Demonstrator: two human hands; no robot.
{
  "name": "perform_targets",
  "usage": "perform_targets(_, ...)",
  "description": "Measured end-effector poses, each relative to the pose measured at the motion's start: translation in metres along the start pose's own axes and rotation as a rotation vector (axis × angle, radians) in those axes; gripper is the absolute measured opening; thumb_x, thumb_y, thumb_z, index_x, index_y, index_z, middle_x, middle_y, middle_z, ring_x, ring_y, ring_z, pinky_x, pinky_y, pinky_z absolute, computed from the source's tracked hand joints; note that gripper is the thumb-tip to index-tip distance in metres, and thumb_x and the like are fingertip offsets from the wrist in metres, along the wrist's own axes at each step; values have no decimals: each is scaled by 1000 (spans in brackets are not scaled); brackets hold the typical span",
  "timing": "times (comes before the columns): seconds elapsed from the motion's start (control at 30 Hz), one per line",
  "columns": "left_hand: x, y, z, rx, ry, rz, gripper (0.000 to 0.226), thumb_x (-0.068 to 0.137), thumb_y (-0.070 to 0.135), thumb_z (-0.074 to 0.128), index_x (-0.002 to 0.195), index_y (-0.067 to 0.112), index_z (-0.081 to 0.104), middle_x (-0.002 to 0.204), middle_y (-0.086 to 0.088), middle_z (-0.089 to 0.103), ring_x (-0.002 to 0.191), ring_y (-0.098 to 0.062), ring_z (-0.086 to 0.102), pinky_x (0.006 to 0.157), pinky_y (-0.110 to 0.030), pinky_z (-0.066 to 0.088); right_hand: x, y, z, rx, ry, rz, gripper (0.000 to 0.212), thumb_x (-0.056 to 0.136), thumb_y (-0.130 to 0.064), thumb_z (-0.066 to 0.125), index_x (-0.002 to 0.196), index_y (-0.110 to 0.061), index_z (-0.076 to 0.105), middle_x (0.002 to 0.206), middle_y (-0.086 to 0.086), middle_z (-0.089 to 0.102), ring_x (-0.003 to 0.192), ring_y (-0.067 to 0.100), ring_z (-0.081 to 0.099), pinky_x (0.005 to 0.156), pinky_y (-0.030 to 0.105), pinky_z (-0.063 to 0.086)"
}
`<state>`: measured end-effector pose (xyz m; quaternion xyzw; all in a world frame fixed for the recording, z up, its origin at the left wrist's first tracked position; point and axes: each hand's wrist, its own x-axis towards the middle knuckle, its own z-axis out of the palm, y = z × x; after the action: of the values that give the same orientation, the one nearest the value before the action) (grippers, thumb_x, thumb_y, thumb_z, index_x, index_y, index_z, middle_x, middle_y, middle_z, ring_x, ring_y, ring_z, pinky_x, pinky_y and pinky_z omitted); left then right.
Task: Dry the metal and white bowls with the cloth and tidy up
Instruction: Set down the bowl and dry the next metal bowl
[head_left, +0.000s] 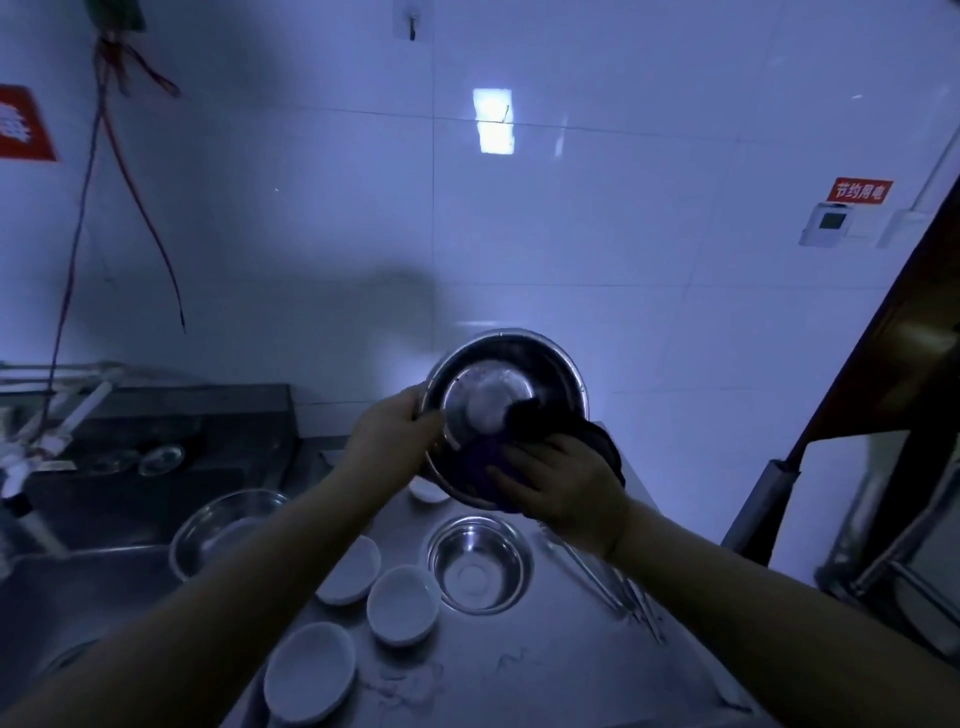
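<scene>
Above the steel counter (524, 670), the metal bowl (506, 395) is held up and tilted so its inside faces the camera. Left hand (392, 441) grips it by the left rim, fingers curled round the edge. Right hand (563, 491) clutches the dark purple cloth (488, 460) and presses it against the bowl's lower inner wall, with some cloth draped over the rim on the right. Step in hand, as I read it: drying the inside of this bowl

Waiting on the counter: a smaller metal bowl (480, 564) directly below, three white bowls (402, 603) in a row to its left, and a fourth white one half hidden under the raised bowl. Another metal bowl (226, 530) sits at the sink (104, 582) edge. Metal tongs (602, 582) lie to the right

Next move likely needs the left hand to turn the bowl while the cloth sweeps the remaining wall and base, then the outside, then set it down and pick the next one. Light is dim, so I can't tell how wet it is
</scene>
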<state>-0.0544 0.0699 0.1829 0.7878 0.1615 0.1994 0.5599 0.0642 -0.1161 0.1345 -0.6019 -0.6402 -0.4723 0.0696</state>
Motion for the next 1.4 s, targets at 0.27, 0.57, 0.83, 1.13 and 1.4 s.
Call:
perform_targets(0.27,-21,-16,16,-280,83,-93,33,79,-8,49,106,10,57,70,-10,69,53,-23,67,48,-29,52,35,-48,10,8,-24,222,29,81,-17,68,110,-9,70,95,11,72,77,21,68,69,33,53)
perform_targets(0.57,-7,32,-34,105,-72,-13,35,52,10,54,69,37,68,54,-5,66,44,-23,62,39,-29,49,30,7,-5,14,-80,-140,24,77,-14,68,101,-15,74,100,10,72,101,30,66,90,48,49)
perform_targets(0.83,-7,39,-22,436,87,151,43,84,16,50,120,39,57,102,-1,70,92,-24,63,79,-31,50,27,-8,4,-22,-148,42,29,77,-11,56,100,-17,72,107,16,69,105,37,63,90,48,50)
perform_targets(1.13,-8,30,-8,229,126,108,46,79,12,47,114,39,59,93,-4,71,86,-27,65,82,-48,53,42,-53,15,92,-102,304,46,79,-19,66,124,-16,62,129,12,59,105,25,64,80,33,54)
perform_targets(1.4,3,53,-42,479,-126,93,36,76,20,56,106,38,66,98,-3,72,93,-23,65,87,-39,51,26,-6,-4,-53,-128,-116,28,94,-20,46,102,-22,73,117,11,67,114,39,57,93,57,45)
